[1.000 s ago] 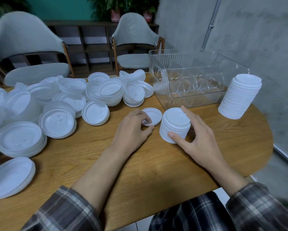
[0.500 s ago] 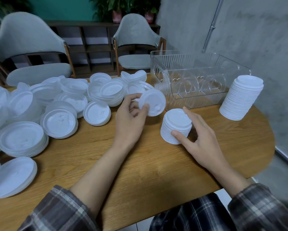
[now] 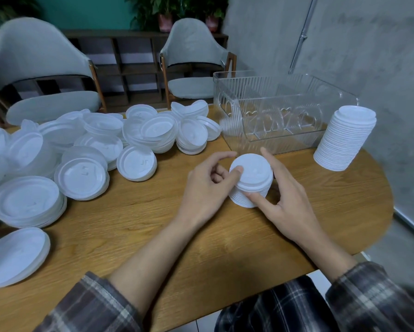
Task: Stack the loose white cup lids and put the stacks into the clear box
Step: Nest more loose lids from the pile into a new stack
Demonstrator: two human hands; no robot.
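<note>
The short stack (image 3: 245, 198) of white lids stands on the table (image 3: 153, 224) just in front of the clear box (image 3: 237, 133), with a top lid (image 3: 255, 170) sitting slightly tilted on it and apparently not yet seated. The left hand (image 3: 208, 185) pinches that lid at its left edge, thumb on the rim and forefinger reaching over the far side. The right hand (image 3: 285, 204) brackets the stack, with its thumb pressed on the near side wall and its fingers curved round the right and back.

These lids look thin, light and springy, so they probably flex under a hard squeeze and slide easily on one another. The sensible hold is at the rim for a single lid, and low on the side walls for a stack (a grip near the top alone could lift off only the upper few).

The box appears to hold nothing so far. A tall stack (image 3: 347, 140) waits beside its right end, well clear of the hands. The loose lids (image 3: 134, 137) cover the left half of the table, many already nested in small heaps, so most of the job seems to lie ahead.
</note>
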